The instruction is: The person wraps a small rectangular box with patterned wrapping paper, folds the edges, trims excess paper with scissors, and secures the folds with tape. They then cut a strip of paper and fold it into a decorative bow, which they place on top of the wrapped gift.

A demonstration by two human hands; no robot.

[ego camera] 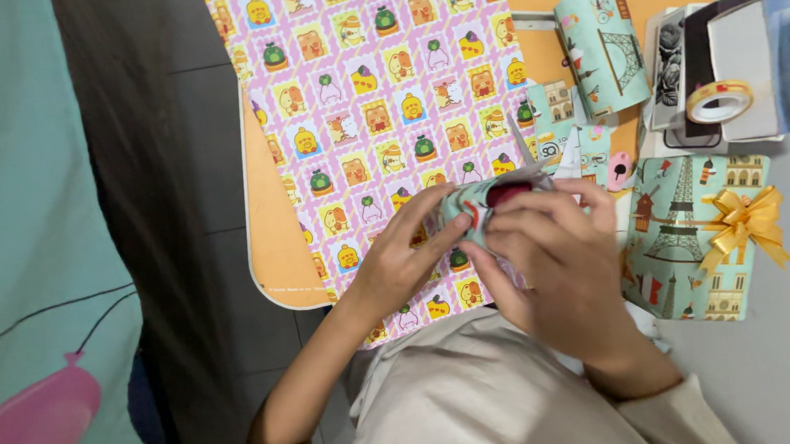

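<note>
Both hands grip a small item half covered in teal patterned wrapping paper (474, 208), with a dark red part showing at its top. My left hand (401, 257) holds its left end, fingers spread along the paper. My right hand (561, 259) covers its right side, fingers curled over the paper's edge. The item is held just above a pink wrapping sheet (363, 99) printed with small cartoon squares, which lies across an orange table (276, 254).
A wrapped teal gift with a gold bow (697, 235) lies at the right. A roll of teal paper (602, 49), a tape roll (718, 101) and dark boxes (703, 58) sit at the back right. A teal fabric (31, 220) hangs at the left.
</note>
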